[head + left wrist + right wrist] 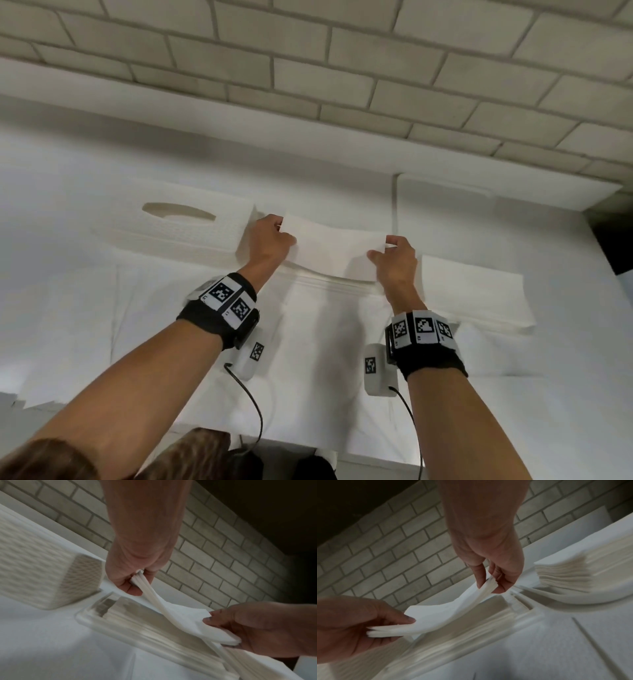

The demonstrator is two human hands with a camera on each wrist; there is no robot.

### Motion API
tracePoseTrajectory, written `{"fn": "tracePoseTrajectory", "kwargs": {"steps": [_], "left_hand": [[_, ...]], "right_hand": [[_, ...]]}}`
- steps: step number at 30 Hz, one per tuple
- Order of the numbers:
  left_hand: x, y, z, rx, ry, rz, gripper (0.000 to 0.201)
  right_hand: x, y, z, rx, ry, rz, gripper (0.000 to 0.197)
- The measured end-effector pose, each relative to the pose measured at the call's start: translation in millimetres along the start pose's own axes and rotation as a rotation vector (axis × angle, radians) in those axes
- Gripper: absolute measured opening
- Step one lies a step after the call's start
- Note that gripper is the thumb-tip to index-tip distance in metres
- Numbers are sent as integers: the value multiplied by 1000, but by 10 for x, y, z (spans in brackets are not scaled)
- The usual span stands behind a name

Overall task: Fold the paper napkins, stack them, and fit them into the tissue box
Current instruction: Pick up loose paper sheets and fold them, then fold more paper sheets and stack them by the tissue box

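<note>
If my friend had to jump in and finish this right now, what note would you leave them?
Left hand: fingers pinch the left end of a small bundle of folded napkins.
Right hand: fingers pinch the bundle's right end. The bundle sags in the middle, lifted above a stack of napkins lying in a shallow tray.
Tissue box: on the table to the left, its slot showing nothing inside.
Another napkin pile: on the right.
Done: some napkins folded and stacked.
Left: probably set this bundle down on the stack, fold the rest, then fit them into the box.
</note>
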State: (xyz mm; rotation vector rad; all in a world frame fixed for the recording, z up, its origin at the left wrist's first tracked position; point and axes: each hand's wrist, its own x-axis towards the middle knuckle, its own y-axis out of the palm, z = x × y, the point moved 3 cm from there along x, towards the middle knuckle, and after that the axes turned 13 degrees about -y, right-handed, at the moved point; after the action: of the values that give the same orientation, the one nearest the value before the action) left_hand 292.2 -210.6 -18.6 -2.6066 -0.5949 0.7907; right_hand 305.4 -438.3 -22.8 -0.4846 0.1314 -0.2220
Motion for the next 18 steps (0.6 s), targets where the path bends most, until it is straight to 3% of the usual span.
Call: {"fn": "tracePoseTrajectory", "kwargs": {"steps": [4,10,13,18], "left_hand": [[63,84,49,38,17,-36,34],[168,155,189,244,79,-82,20],[179,200,254,378,130,-140,39],[10,177,192,433,195,-152,52]], "right_hand": [[39,60,-73,-16,-14,16,43],[38,152,-185,-100,-23,43,42],[-2,200,-239,-216,-54,59,45],[-87,224,-212,-329,-139,12,50]]}}
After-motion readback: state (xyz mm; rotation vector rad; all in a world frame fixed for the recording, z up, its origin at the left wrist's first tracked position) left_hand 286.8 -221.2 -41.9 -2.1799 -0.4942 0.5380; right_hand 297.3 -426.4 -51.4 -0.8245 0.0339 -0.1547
